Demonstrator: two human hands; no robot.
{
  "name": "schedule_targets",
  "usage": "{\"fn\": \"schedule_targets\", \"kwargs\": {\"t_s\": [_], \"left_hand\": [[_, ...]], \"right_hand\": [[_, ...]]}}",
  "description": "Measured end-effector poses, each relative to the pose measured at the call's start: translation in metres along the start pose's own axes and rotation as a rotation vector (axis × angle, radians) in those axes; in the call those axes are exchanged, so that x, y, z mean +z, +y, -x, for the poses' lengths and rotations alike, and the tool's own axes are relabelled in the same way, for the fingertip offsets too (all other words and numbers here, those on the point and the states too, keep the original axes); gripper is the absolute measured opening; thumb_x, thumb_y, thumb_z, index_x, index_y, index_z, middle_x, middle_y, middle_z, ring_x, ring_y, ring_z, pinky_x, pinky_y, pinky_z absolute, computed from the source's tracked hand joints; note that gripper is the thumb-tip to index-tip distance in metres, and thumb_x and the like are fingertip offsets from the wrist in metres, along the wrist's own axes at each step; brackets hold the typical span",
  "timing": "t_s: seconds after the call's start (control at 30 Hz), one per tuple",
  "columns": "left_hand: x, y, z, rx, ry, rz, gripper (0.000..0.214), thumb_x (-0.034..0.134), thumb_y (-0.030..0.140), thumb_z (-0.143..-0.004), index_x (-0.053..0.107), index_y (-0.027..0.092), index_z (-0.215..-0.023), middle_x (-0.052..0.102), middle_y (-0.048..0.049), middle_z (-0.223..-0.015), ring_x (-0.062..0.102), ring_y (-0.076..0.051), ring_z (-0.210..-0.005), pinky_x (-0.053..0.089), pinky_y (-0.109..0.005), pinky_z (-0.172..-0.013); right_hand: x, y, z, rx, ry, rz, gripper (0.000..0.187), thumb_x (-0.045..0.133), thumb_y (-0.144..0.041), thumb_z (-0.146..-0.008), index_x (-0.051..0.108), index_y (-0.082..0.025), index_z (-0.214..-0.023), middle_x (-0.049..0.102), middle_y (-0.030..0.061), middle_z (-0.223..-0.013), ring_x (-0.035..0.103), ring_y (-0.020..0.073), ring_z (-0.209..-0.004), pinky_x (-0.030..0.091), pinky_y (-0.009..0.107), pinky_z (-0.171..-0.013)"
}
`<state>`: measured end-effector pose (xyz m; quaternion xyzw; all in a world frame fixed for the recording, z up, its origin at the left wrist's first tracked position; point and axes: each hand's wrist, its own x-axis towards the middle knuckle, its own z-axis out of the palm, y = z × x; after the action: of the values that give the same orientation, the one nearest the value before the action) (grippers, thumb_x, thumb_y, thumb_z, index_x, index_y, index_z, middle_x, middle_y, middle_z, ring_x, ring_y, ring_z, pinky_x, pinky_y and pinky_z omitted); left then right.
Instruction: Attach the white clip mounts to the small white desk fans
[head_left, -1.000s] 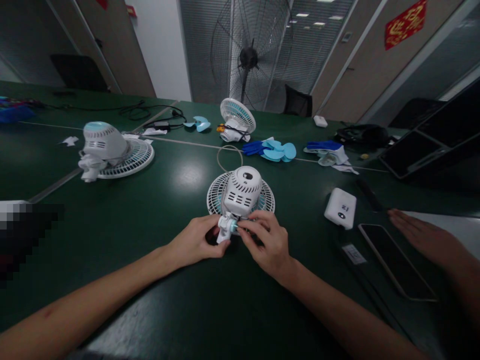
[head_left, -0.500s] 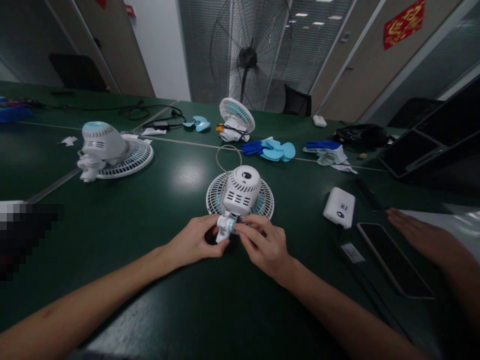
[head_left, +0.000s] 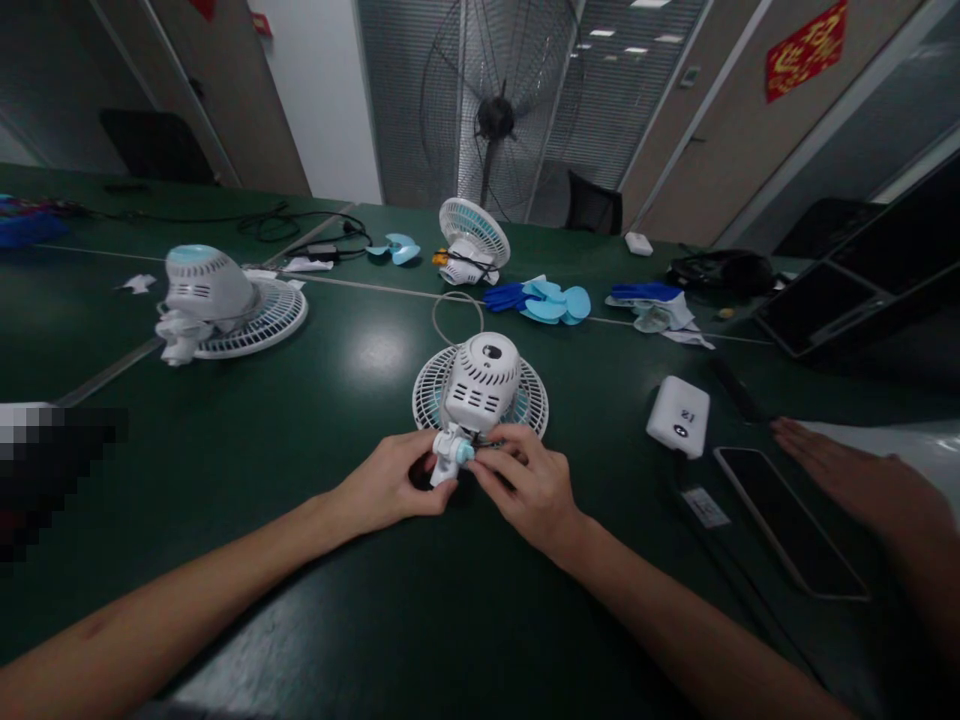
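A small white fan (head_left: 484, 385) lies grille-down in front of me, its motor housing upward and its white clamp bracket toward me. My left hand (head_left: 401, 475) is closed around the left side of the bracket (head_left: 444, 462), thumb below and fingers behind. On the bracket's right side sits a light-blue knob (head_left: 465, 452). My right hand (head_left: 529, 490) pinches at this knob with thumb and index finger, the other fingers curled beside the grille. The fingertips partly hide the joint between bracket and housing.
Another white fan (head_left: 210, 295) lies to the left; a third fan (head_left: 472, 240) stands at the back. Blue fan blades (head_left: 555, 302) rest on gloves behind. To the right are a white power bank (head_left: 679, 415), a phone (head_left: 791, 520) and another person's hand (head_left: 847, 470).
My right fingertips have shifted slightly around the blue knob, which shows a little more now. My left hand and the fan stay in place. The other person's hand moved slightly.
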<state>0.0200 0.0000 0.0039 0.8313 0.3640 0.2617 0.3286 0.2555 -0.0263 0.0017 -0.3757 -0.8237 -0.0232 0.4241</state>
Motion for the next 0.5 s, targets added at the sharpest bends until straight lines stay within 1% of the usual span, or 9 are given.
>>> {"fn": "schedule_targets", "kwargs": {"t_s": [0.07, 0.17, 0.23, 0.3, 0.37, 0.43, 0.5], "left_hand": [[0.0003, -0.0001, 0.0002, 0.008, 0.002, 0.0, 0.018, 0.067, 0.028, -0.086, 0.052, 0.018, -0.083, 0.051, 0.0032, -0.075, 0.046, -0.012, -0.065, 0.036, -0.025, -0.06], [0.0, -0.0004, 0.0004, 0.007, -0.005, -0.004, 0.019, 0.067, 0.029, -0.086, 0.052, 0.018, -0.083, 0.051, 0.0032, -0.076, 0.046, -0.012, -0.065, 0.035, -0.025, -0.06], [-0.0003, -0.0007, 0.0004, -0.002, -0.009, -0.006, 0.019, 0.067, 0.028, -0.086, 0.052, 0.018, -0.082, 0.051, 0.0031, -0.076, 0.046, -0.012, -0.065, 0.036, -0.025, -0.06], [-0.0005, -0.0009, 0.0003, -0.005, -0.013, -0.006, 0.019, 0.067, 0.028, -0.086, 0.051, 0.018, -0.082, 0.051, 0.003, -0.076, 0.046, -0.012, -0.065, 0.036, -0.026, -0.06], [-0.0003, -0.0009, 0.0002, -0.001, -0.017, -0.007, 0.019, 0.067, 0.029, -0.086, 0.052, 0.018, -0.083, 0.051, 0.0028, -0.076, 0.047, -0.012, -0.066, 0.036, -0.026, -0.061], [0.0001, -0.0009, 0.0002, 0.004, -0.02, -0.011, 0.018, 0.068, 0.029, -0.086, 0.054, 0.018, -0.084, 0.051, 0.0028, -0.077, 0.047, -0.012, -0.066, 0.037, -0.026, -0.061], [0.0004, -0.0006, 0.0003, 0.004, -0.021, -0.013, 0.018, 0.068, 0.029, -0.086, 0.054, 0.018, -0.085, 0.051, 0.0029, -0.076, 0.047, -0.013, -0.066, 0.037, -0.026, -0.061]], "right_hand": [[-0.0007, -0.0014, 0.0012, -0.013, 0.012, -0.011, 0.005, 0.069, -0.022, -0.096, 0.071, -0.018, -0.099, 0.068, 0.0084, -0.107, 0.07, 0.013, -0.074, 0.058, 0.027, -0.063], [-0.0018, -0.0019, 0.003, -0.06, 0.029, -0.009, 0.019, 0.067, -0.014, -0.095, 0.069, -0.02, -0.113, 0.069, 0.0076, -0.108, 0.071, 0.0138, -0.079, 0.059, 0.026, -0.066], [-0.0016, -0.0014, 0.0031, -0.081, 0.034, 0.008, 0.022, 0.066, -0.014, -0.097, 0.069, -0.021, -0.118, 0.07, 0.0065, -0.107, 0.07, 0.0131, -0.078, 0.059, 0.026, -0.066], [-0.0006, -0.0007, 0.0023, -0.053, 0.041, 0.016, 0.016, 0.067, -0.018, -0.099, 0.07, -0.021, -0.114, 0.07, 0.0062, -0.105, 0.07, 0.0132, -0.078, 0.059, 0.026, -0.066], [0.0008, -0.0005, 0.0011, 0.01, 0.042, -0.001, 0.009, 0.067, -0.023, -0.1, 0.072, -0.02, -0.106, 0.069, 0.0068, -0.104, 0.07, 0.013, -0.076, 0.059, 0.026, -0.064], [0.0018, -0.0008, 0.0001, 0.059, 0.022, -0.033, 0.009, 0.065, -0.024, -0.1, 0.072, -0.019, -0.098, 0.067, 0.0074, -0.105, 0.068, 0.012, -0.072, 0.058, 0.026, -0.061], [0.0018, -0.0014, 0.0002, 0.077, -0.001, -0.063, 0.009, 0.064, -0.022, -0.1, 0.071, -0.018, -0.096, 0.065, 0.008, -0.105, 0.067, 0.0123, -0.071, 0.057, 0.027, -0.06]]}}
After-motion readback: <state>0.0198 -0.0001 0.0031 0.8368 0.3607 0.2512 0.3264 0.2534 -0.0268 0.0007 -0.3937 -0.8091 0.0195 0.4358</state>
